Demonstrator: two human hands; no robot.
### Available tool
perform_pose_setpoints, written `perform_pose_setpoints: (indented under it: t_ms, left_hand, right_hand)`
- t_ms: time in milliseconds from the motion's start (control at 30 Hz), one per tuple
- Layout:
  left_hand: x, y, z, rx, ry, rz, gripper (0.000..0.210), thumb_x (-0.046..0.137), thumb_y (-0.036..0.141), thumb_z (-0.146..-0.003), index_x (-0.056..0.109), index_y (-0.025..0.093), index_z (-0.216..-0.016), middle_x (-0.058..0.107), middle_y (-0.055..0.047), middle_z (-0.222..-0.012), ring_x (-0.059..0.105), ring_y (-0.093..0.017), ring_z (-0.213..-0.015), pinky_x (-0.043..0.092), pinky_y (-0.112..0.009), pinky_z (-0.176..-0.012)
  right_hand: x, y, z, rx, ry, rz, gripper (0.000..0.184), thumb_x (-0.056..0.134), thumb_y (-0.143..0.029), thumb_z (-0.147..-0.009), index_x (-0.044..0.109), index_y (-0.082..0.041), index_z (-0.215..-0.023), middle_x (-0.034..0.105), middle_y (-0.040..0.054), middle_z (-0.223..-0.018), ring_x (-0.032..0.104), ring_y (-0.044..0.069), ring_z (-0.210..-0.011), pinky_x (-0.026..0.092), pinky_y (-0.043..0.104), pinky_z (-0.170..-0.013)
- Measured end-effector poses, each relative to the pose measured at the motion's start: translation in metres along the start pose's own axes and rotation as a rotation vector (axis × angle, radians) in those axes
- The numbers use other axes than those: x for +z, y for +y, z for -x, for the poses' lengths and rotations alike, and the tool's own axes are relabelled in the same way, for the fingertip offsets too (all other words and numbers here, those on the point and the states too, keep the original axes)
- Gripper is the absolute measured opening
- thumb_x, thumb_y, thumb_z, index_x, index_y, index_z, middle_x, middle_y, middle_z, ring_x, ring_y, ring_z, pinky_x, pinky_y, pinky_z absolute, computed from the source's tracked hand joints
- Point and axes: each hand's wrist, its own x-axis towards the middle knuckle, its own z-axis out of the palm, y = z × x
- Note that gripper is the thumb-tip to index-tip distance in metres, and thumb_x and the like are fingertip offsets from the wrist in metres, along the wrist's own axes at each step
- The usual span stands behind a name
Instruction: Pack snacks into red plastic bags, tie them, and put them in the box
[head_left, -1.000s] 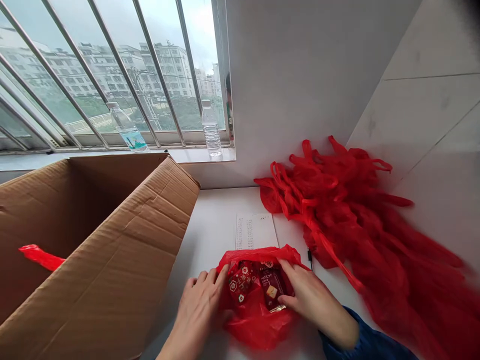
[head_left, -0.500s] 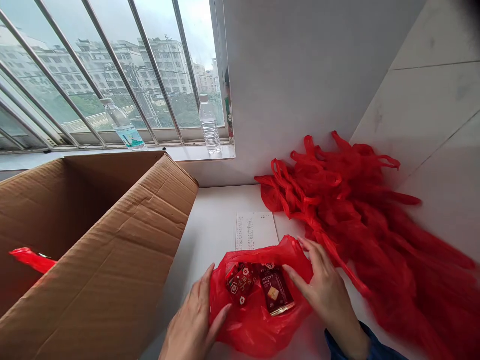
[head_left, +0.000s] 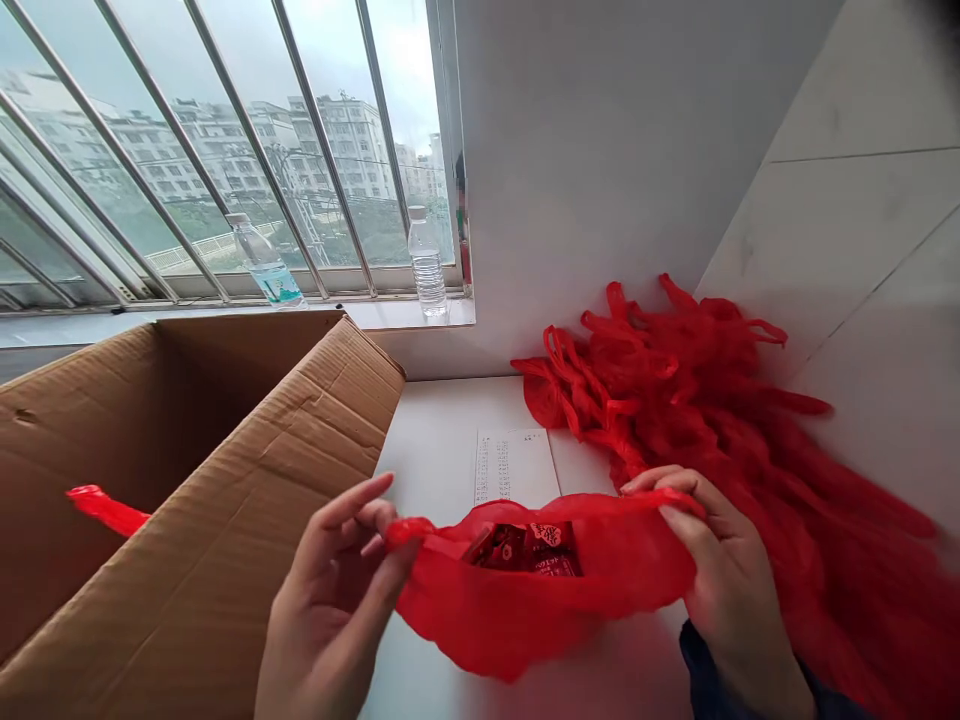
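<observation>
Between my hands a thin red plastic bag (head_left: 517, 620) is stretched wide over the white table. Dark red snack packets (head_left: 551, 550) with pale print show inside its mouth. My left hand (head_left: 337, 590) pinches the bag's left edge between thumb and fingers. At the opposite side my right hand (head_left: 724, 550) grips the right edge, thumb in front and fingers behind. The lower part of the packets is hidden by the bag's front wall.
A large open cardboard box (head_left: 225, 520) stands at the left, with a red strip of plastic (head_left: 109, 510) inside. Many red plastic bags (head_left: 675, 390) lie heaped at the right. A sheet of paper (head_left: 517, 465) lies behind my hands. Two bottles, one clear (head_left: 427, 265) and one labelled (head_left: 266, 265), stand on the sill.
Both hands have moved apart and taken hold of the bag's edges. The bag's mouth is now pulled sideways and narrower, covering more of the packets. The view has shifted slightly.
</observation>
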Motion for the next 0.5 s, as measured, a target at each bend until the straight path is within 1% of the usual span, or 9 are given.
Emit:
perform_pose_setpoints:
  t_ms: [67, 133, 167, 200, 267, 300, 367, 433, 500]
  left_hand:
    - [0.012, 0.014, -0.004, 0.049, 0.160, 0.073, 0.037, 0.078, 0.035, -0.081, 0.064, 0.025, -0.115, 0.062, 0.001, -0.095, 0.065, -0.013, -0.083, 0.057, -0.015, -0.069]
    - [0.022, 0.023, -0.003, 0.124, 0.313, 0.092, 0.029, 0.076, 0.032, -0.084, 0.063, 0.026, -0.109, 0.063, 0.001, -0.098, 0.063, -0.013, -0.089, 0.057, -0.016, -0.077]
    - [0.025, 0.023, -0.001, 0.145, 0.355, 0.080, 0.026, 0.074, 0.032, -0.086, 0.062, 0.027, -0.109, 0.063, 0.002, -0.100, 0.063, -0.014, -0.094, 0.057, -0.019, -0.083]
    - [0.025, 0.022, 0.002, 0.143, 0.352, 0.060, 0.026, 0.072, 0.035, -0.088, 0.061, 0.029, -0.111, 0.063, 0.002, -0.103, 0.063, -0.016, -0.100, 0.056, -0.023, -0.089]
    - [0.018, 0.009, 0.009, 0.089, 0.231, 0.000, 0.038, 0.068, 0.047, -0.090, 0.056, 0.034, -0.124, 0.063, 0.000, -0.120, 0.061, -0.023, -0.117, 0.053, -0.036, -0.103]
    - [0.011, -0.001, 0.012, 0.063, 0.127, -0.030, 0.050, 0.067, 0.054, -0.088, 0.051, 0.037, -0.133, 0.059, -0.002, -0.132, 0.056, -0.029, -0.128, 0.050, -0.043, -0.108]
    - [-0.005, -0.027, 0.020, 0.049, -0.016, -0.120, 0.072, 0.056, 0.068, -0.089, 0.031, 0.040, -0.151, 0.044, -0.005, -0.154, 0.045, -0.036, -0.140, 0.043, -0.057, -0.114]
    - [-0.021, -0.055, 0.027, 0.075, -0.062, -0.247, 0.084, 0.053, 0.073, -0.086, 0.019, 0.042, -0.157, 0.044, -0.006, -0.155, 0.040, -0.039, -0.144, 0.041, -0.062, -0.114]
    - [-0.031, -0.081, 0.031, 0.059, -0.072, -0.296, 0.084, 0.054, 0.069, -0.088, 0.015, 0.044, -0.158, 0.053, -0.007, -0.147, 0.043, -0.040, -0.141, 0.043, -0.063, -0.112]
  right_hand:
    - [0.004, -0.007, -0.003, 0.005, 0.069, -0.048, 0.015, 0.057, -0.032, -0.094, 0.067, -0.024, -0.088, 0.065, 0.0029, -0.101, 0.061, 0.019, -0.089, 0.049, 0.026, -0.074]
    - [0.008, -0.012, -0.003, -0.024, 0.131, -0.074, 0.016, 0.057, -0.035, -0.096, 0.066, -0.025, -0.088, 0.066, 0.0029, -0.101, 0.062, 0.019, -0.092, 0.050, 0.028, -0.080]
    - [0.008, -0.012, -0.002, -0.039, 0.139, -0.068, 0.016, 0.057, -0.036, -0.096, 0.065, -0.025, -0.088, 0.066, 0.0030, -0.102, 0.062, 0.020, -0.096, 0.051, 0.028, -0.083]
    - [0.008, -0.010, 0.001, -0.058, 0.126, -0.052, 0.016, 0.058, -0.038, -0.096, 0.065, -0.026, -0.089, 0.067, 0.0033, -0.104, 0.063, 0.021, -0.100, 0.051, 0.030, -0.086]
    - [0.004, 0.000, 0.010, -0.073, 0.020, 0.007, 0.021, 0.060, -0.048, -0.094, 0.065, -0.028, -0.100, 0.067, 0.0050, -0.114, 0.062, 0.025, -0.112, 0.052, 0.034, -0.094]
    - [0.000, 0.007, 0.016, -0.065, -0.049, 0.051, 0.032, 0.060, -0.055, -0.092, 0.065, -0.029, -0.111, 0.065, 0.0066, -0.123, 0.059, 0.027, -0.121, 0.050, 0.039, -0.100]
    - [-0.008, 0.023, 0.032, -0.020, -0.168, 0.158, 0.066, 0.056, -0.074, -0.085, 0.055, -0.031, -0.135, 0.056, 0.0104, -0.142, 0.048, 0.034, -0.137, 0.045, 0.049, -0.109]
    - [-0.014, 0.038, 0.049, 0.048, -0.229, 0.285, 0.089, 0.053, -0.085, -0.078, 0.043, -0.031, -0.149, 0.045, 0.0124, -0.154, 0.038, 0.039, -0.144, 0.043, 0.056, -0.109]
    - [-0.016, 0.046, 0.065, 0.086, -0.256, 0.415, 0.089, 0.059, -0.078, -0.079, 0.037, -0.033, -0.153, 0.045, 0.0134, -0.154, 0.042, 0.040, -0.142, 0.047, 0.056, -0.105]
